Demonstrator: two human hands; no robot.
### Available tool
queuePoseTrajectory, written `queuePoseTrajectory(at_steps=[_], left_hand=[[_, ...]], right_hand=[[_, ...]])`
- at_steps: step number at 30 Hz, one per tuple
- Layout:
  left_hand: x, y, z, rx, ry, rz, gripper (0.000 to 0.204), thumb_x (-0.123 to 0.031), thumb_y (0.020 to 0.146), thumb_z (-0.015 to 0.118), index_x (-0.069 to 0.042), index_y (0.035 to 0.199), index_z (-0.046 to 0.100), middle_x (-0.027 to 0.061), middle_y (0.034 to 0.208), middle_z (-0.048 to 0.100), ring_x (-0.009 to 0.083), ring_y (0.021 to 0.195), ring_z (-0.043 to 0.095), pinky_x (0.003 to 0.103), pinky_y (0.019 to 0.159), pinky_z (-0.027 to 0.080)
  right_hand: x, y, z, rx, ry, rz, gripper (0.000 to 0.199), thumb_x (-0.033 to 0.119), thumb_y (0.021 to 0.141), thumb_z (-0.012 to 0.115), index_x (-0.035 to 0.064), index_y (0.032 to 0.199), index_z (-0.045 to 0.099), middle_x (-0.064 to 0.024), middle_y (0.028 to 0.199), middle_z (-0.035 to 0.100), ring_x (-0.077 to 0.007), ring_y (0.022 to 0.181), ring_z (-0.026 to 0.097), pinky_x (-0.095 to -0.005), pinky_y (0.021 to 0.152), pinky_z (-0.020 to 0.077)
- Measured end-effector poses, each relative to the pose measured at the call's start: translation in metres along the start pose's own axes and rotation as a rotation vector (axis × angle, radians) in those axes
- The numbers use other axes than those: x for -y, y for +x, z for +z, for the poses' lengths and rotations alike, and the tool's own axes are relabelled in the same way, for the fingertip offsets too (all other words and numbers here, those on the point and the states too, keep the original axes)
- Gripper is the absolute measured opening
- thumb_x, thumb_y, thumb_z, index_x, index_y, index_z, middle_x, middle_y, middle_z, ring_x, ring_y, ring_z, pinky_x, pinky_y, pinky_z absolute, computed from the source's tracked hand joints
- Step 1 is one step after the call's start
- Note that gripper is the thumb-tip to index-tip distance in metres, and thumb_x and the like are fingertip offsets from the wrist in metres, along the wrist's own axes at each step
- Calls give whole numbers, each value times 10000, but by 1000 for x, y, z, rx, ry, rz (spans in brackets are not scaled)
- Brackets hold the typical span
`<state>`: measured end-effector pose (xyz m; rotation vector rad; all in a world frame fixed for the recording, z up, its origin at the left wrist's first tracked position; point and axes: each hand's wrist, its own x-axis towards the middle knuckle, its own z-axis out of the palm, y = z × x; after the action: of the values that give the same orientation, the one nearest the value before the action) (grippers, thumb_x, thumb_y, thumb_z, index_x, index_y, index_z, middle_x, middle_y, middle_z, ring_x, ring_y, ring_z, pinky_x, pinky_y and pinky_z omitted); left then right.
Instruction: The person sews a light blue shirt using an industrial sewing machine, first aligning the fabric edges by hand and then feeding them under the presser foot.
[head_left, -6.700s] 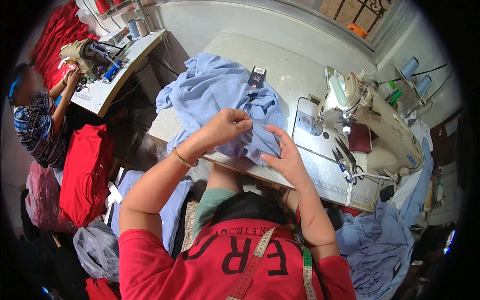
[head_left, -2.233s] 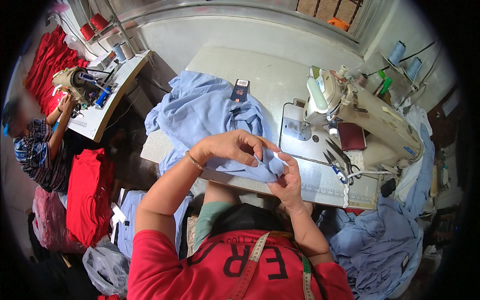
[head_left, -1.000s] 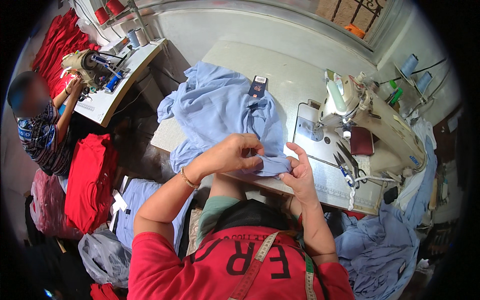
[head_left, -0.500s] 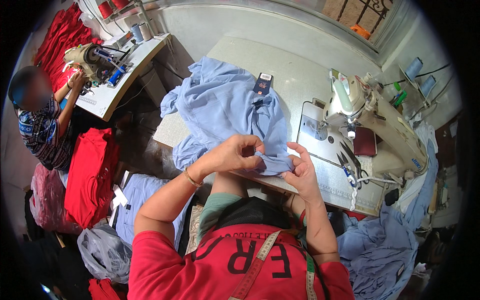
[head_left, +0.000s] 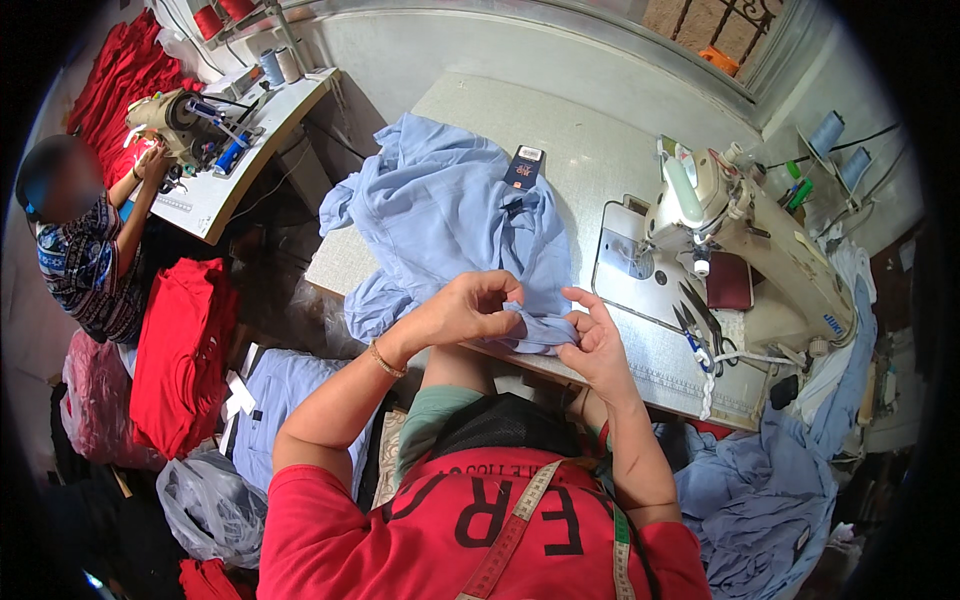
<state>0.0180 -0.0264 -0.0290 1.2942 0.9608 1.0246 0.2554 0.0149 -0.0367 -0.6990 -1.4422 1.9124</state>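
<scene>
While both hands' pose stays nearly unchanged from half second ago, suggesting careful work on one spot: light-blue garment (head_left: 440, 200), tabletop (head_left: 580, 130) left side to front edge; left hand (head_left: 465, 308) pinching its cloth; right hand (head_left: 602, 352) at fold's end, grip unclear.

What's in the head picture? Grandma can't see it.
Someone's left hand and right hand hold a light blue garment on a table. A sewing machine and scissors are at right; another person works at another machine, upper left.
</scene>
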Motion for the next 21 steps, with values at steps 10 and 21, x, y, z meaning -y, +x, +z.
queuePoseTrajectory(at_steps=[10, 21], left_hand=[[-2, 0, 1, -6, -54, -28, 140, -34, 863, 676, -17, 985, 609, -55, 826, 570, 16, 761, 523, 189, 665, 433], [1, -4, 0, -37, -70, -5, 116, -34, 880, 659, 0, 989, 640, -37, 862, 589, 49, 805, 581, 213, 704, 471]], right_hand=[[1, 2, 1, -1, -21, 31, 690, -155, 758, 539, 34, 1398, 362, -52, 973, 597, -95, 889, 572, -214, 808, 435], [0, 3, 3, -4, -43, 30, 750, -151, 770, 560, 58, 1448, 317, -47, 974, 592, -100, 899, 573, -214, 807, 433]])
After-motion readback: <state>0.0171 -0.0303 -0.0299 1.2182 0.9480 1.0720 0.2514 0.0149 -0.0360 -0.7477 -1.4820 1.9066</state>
